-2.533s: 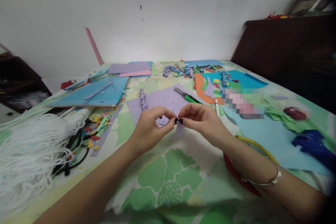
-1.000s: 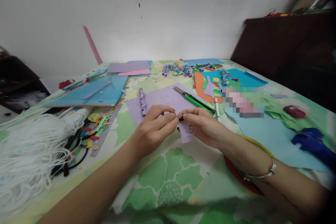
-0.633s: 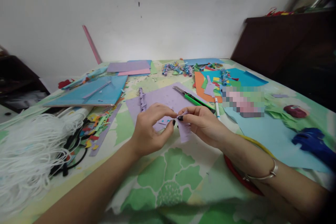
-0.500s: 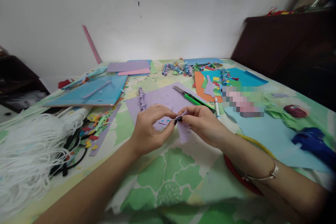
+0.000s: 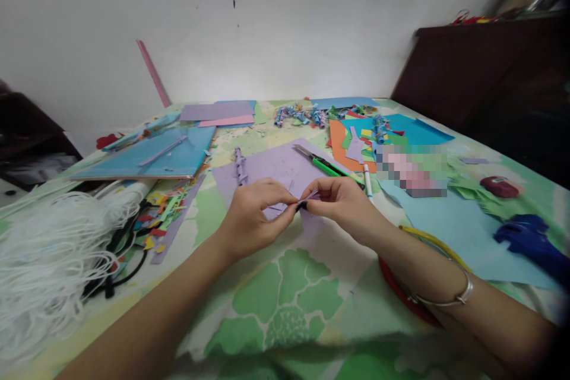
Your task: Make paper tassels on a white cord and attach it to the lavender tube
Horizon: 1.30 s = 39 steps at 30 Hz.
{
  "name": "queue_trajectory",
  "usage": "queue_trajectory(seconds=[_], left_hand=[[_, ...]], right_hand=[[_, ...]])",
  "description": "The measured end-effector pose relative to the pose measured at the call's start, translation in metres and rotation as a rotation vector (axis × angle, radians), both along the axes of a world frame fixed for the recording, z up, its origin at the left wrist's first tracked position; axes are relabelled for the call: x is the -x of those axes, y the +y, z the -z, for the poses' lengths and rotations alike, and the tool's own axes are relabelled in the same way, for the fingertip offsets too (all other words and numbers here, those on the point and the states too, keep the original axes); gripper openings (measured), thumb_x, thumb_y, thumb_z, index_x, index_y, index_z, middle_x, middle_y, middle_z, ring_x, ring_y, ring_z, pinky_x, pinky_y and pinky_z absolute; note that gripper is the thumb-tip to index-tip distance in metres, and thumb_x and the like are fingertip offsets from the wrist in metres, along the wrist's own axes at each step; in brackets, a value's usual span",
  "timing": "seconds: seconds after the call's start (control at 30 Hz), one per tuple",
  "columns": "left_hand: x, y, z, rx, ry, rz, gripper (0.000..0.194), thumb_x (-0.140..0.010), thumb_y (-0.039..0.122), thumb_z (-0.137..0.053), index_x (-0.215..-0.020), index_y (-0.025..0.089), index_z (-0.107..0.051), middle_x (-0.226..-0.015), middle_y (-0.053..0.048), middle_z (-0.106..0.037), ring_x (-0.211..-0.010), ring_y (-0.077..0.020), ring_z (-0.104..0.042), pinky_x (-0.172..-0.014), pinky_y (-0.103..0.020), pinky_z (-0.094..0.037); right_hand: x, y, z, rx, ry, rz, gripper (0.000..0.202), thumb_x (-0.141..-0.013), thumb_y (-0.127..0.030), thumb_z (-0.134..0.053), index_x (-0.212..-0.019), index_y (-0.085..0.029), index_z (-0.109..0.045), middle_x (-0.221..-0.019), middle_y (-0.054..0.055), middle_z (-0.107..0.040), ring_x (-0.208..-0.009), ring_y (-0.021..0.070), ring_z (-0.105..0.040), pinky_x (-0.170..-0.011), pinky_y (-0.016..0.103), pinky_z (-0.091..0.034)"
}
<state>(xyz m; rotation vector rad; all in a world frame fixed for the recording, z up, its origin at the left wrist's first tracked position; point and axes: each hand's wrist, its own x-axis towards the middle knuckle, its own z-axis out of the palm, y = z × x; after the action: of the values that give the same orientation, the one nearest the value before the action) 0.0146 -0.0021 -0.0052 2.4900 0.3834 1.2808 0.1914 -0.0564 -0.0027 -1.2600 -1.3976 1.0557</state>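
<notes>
Between my two hands is a small strip of purple paper, its fringed edge partly hidden by the fingers. My left hand pinches one end with thumb and forefinger. My right hand pinches the paper from the other side, and the fingertips of both hands meet. Beyond them lies a larger purple sheet on the table. On that sheet rest a rolled purple paper piece and a green-and-black utility knife. A white marker lies right of the knife.
White cord is heaped at the left, near colourful paper scraps. A blue folder lies behind it. At the right are a light-blue sheet, a dark-blue tool and a red tape roll. Paper curls sit near the wall.
The purple strip has turned and folded between my fingers, so less of its fringe hangs below. My hands stay in nearly the same place.
</notes>
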Motion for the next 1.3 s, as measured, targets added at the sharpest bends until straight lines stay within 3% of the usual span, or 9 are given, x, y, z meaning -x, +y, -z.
queue_trajectory(seconds=[0.17, 0.37, 0.73, 0.9, 1.0, 1.2, 1.3], left_hand=[[0.0003, 0.0047, 0.0014, -0.103, 0.071, 0.038, 0.012, -0.082, 0.012, -0.059, -0.081, 0.017, -0.07, -0.073, -0.005, -0.073, -0.071, -0.0176, -0.066, -0.068, -0.031, -0.053], [0.0011, 0.0054, 0.0022, -0.073, 0.138, 0.019, 0.011, -0.08, 0.012, -0.06, -0.078, 0.017, -0.069, -0.071, -0.004, -0.072, -0.071, -0.0175, -0.066, -0.067, -0.03, -0.052], [0.0003, -0.0015, -0.003, 0.465, 0.173, -0.044, 0.013, -0.072, 0.013, -0.064, -0.07, 0.019, -0.075, -0.073, -0.002, -0.075, -0.065, -0.0166, -0.068, -0.061, -0.025, -0.052], [0.0016, 0.0009, -0.0042, 0.658, 0.133, -0.031, 0.011, -0.071, 0.015, -0.067, -0.07, 0.02, -0.077, -0.067, -0.001, -0.074, -0.06, -0.0176, -0.068, -0.054, -0.025, -0.052], [0.0017, 0.0028, -0.0029, 0.831, 0.043, 0.004, 0.01, -0.071, 0.017, -0.07, -0.073, 0.021, -0.078, -0.07, -0.002, -0.075, -0.058, -0.0172, -0.068, -0.054, -0.026, -0.053], [-0.0011, 0.0054, 0.0007, 1.063, -0.079, 0.121, 0.008, -0.069, 0.019, -0.072, -0.072, 0.021, -0.078, -0.071, -0.005, -0.075, -0.064, -0.0177, -0.068, -0.063, -0.03, -0.055], [-0.0026, 0.0048, 0.0008, 1.171, -0.121, 0.17, 0.006, -0.067, 0.019, -0.072, -0.068, 0.02, -0.078, -0.068, -0.006, -0.074, -0.064, -0.0174, -0.067, -0.064, -0.031, -0.054]], right_hand=[[-0.0013, 0.0007, 0.0014, -0.036, -0.099, -0.001, 0.01, -0.067, -0.019, -0.063, -0.074, -0.015, -0.069, -0.063, 0.0, -0.062, -0.056, 0.0111, -0.05, -0.052, 0.024, -0.035], [-0.0025, 0.0003, 0.003, -0.189, -0.199, -0.018, 0.009, -0.069, -0.015, -0.062, -0.071, -0.018, -0.069, -0.07, 0.002, -0.068, -0.069, 0.0156, -0.06, -0.068, 0.029, -0.046], [-0.0009, 0.0007, 0.0015, 0.03, -0.051, -0.028, 0.005, -0.065, -0.016, -0.066, -0.07, -0.015, -0.067, -0.06, -0.001, -0.06, -0.054, 0.0098, -0.05, -0.051, 0.023, -0.036], [-0.0002, 0.0002, -0.002, 0.091, 0.156, -0.06, 0.005, -0.068, -0.022, -0.068, -0.07, -0.017, -0.067, -0.067, 0.0, -0.064, -0.06, 0.011, -0.054, -0.058, 0.025, -0.041], [-0.0009, 0.0004, -0.0049, 0.16, 0.378, -0.05, 0.016, -0.074, -0.029, -0.064, -0.064, -0.016, -0.066, -0.062, 0.002, -0.063, -0.056, 0.0117, -0.055, -0.059, 0.027, -0.044], [-0.0033, 0.0019, -0.0055, 0.281, 0.592, -0.024, 0.004, -0.067, -0.018, -0.067, -0.07, -0.015, -0.067, -0.065, 0.003, -0.066, -0.06, 0.0136, -0.061, -0.068, 0.03, -0.05], [-0.0046, 0.0018, -0.0051, 0.293, 0.588, -0.026, 0.015, -0.062, -0.013, -0.071, -0.077, -0.017, -0.069, -0.069, 0.001, -0.067, -0.059, 0.0128, -0.061, -0.069, 0.031, -0.05]])
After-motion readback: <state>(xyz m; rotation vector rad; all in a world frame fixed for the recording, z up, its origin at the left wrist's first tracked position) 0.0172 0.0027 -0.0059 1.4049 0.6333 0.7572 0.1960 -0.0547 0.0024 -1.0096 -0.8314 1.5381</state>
